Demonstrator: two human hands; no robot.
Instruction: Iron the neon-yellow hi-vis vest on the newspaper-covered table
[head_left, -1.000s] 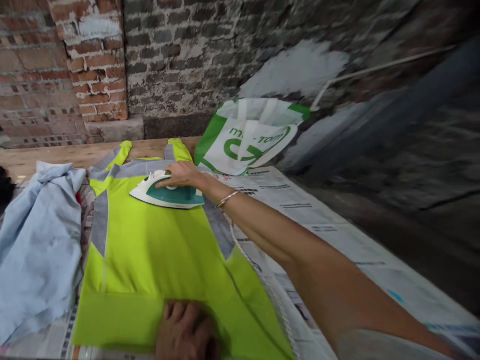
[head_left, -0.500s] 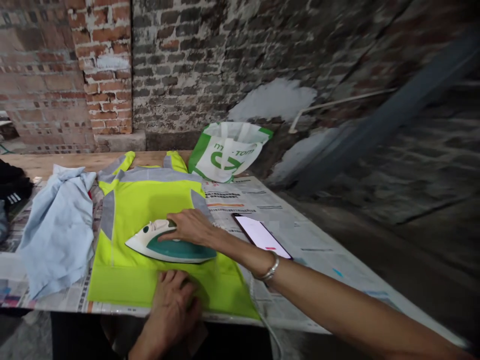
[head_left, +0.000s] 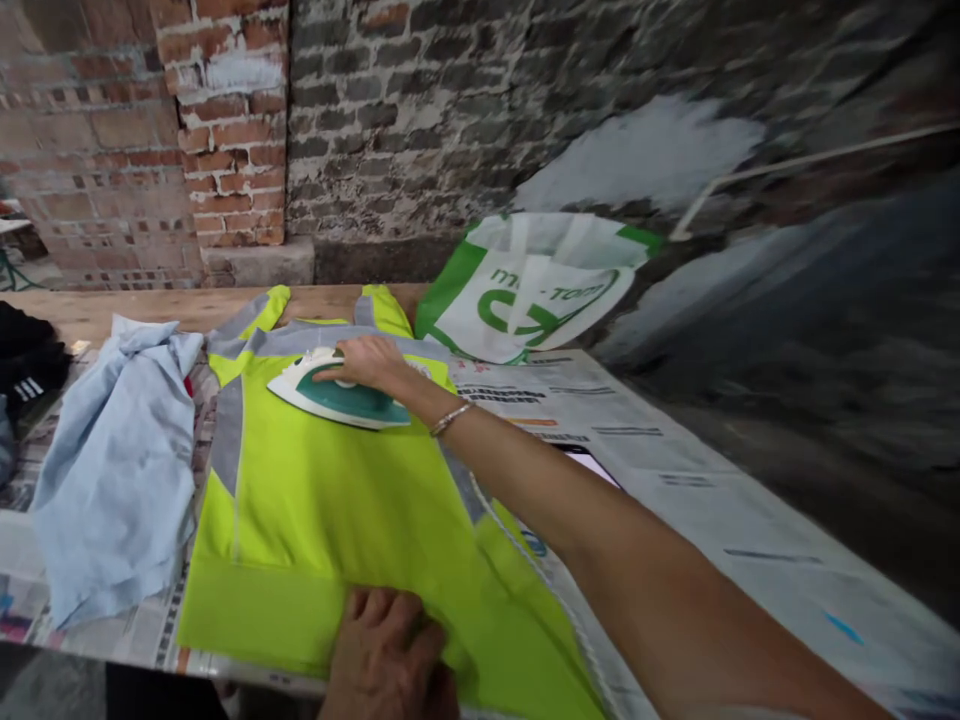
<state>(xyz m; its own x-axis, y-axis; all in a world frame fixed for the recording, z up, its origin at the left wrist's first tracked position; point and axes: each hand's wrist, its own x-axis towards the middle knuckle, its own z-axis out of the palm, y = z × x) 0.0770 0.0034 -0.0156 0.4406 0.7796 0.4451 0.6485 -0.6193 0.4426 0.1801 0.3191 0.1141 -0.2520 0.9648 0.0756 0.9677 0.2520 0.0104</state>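
My right hand point(head_left: 369, 362) is wrapped round the handle of a white and green clothes iron point(head_left: 341, 398). The iron's sole rests on a neon yellow high-visibility top point(head_left: 300, 490) with grey bands, just below its upper grey band, tip toward the left. At the near edge my left hand point(head_left: 390, 650) lies on the top's hem with its fingers curled and pressed together against the fabric. Its thumb is partly hidden. The iron's pale cord point(head_left: 551, 595) runs under my right forearm toward the table's near edge.
Left of the top lies a crumpled light blue cloth garment point(head_left: 120, 470), with dark clothing point(head_left: 30, 365) beyond. A white and green bag point(head_left: 536, 285) stands at the back. A phone point(head_left: 592, 462), partly behind my forearm, lies on newspaper point(head_left: 697, 500) covering the table. A brick wall point(head_left: 420, 130) rises behind.
My right hand has slid the iron away from me, from near the hem up toward the top's upper part. My left hand stays on the hem. The view has shifted a little.
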